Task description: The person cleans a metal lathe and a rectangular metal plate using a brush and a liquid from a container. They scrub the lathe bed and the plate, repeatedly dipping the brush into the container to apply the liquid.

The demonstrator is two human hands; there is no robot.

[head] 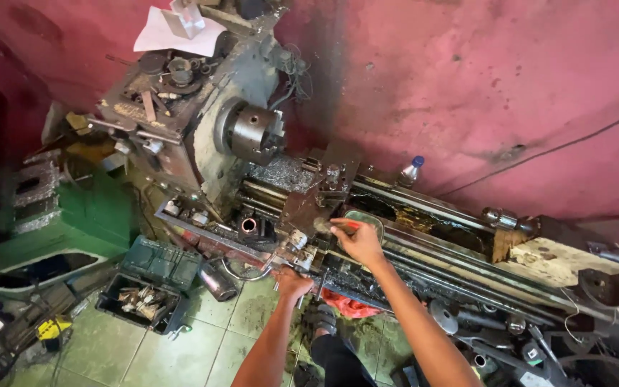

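I look down on a worn metal lathe (424, 215) set against a pink wall. My right hand (358, 242) holds a small red-handled brush (337, 225) with its bristles against the lathe's carriage (308, 208). My left hand (291, 281) grips a crank handle (296, 259) on the carriage's front. The steel chuck (256, 133) at the left holds no workpiece. Metal chips (281, 172) lie heaped on the bed below the chuck.
A plastic bottle (410, 170) stands behind the bed. The headstock top carries loose tools and a sheet of paper (173, 32). On the tiled floor sit a dark open toolbox (145, 297), a metal cup (218, 281) and a red rag (349, 307). The tailstock (560, 261) is at right.
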